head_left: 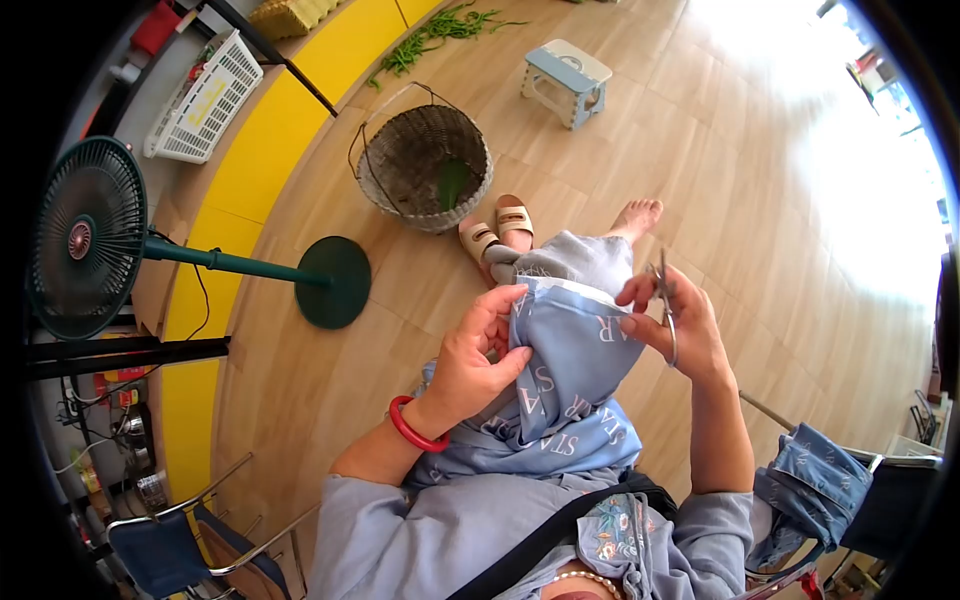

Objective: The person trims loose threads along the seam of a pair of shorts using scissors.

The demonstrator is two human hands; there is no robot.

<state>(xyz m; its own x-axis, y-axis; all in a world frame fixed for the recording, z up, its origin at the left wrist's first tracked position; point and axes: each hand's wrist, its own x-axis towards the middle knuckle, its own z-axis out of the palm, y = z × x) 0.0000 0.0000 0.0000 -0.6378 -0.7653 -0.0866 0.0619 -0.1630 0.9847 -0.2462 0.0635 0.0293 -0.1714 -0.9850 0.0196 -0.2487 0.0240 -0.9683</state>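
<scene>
A blue cloth [580, 335] printed with white letters lies over my lap, its upper edge raised between my two hands. My left hand [475, 350], with a red bangle at the wrist, pinches the cloth's left corner between thumb and fingers. On the right, my right hand [685, 325] carries small metal scissors [666, 305] in its fingers, the blades pointing up and away from me. The thumb of that hand touches the cloth's right edge. Pale frayed threads show along the top edge.
A wicker basket [425, 165] stands ahead, near a folding stool [567, 80]. A green standing fan [90, 240] is at left, its base [333, 282] on the floor. Chairs [190, 545] flank me; blue printed cloth [815, 485] hangs on the right one. Green vegetables [435, 40] lie farther off.
</scene>
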